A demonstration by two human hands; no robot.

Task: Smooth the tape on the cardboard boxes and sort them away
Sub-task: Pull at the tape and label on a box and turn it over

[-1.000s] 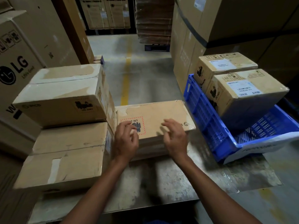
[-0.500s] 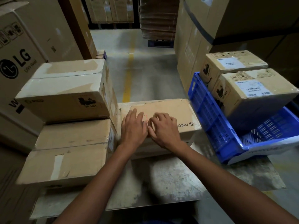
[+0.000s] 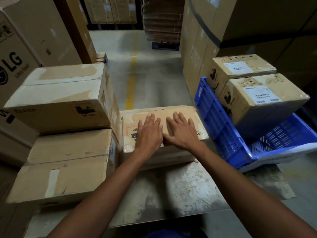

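- The centre box (image 3: 173,109) sits on the tabletop (image 3: 171,189), between the stacked boxes (image 3: 65,100) and the blue crate (image 3: 221,133).
- The left hand (image 3: 148,134) and right hand (image 3: 182,133) lie flat, side by side, on its top. The fingers (image 3: 176,117) are straight and spread, grasping nothing.
- Judgement: the cardboard is stiff and the taped top is likely slick, with its surface torn near the left corner. Weight cannot be told. It is best lifted by both short ends, low down.

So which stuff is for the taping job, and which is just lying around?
For the job: left hand, right hand, both flat on the middle box; stacked boxes beside it; blue crate holding two labelled boxes.
Just lying about: LG carton, tall cartons on the right, cardboard stack at the back, yellow floor line.
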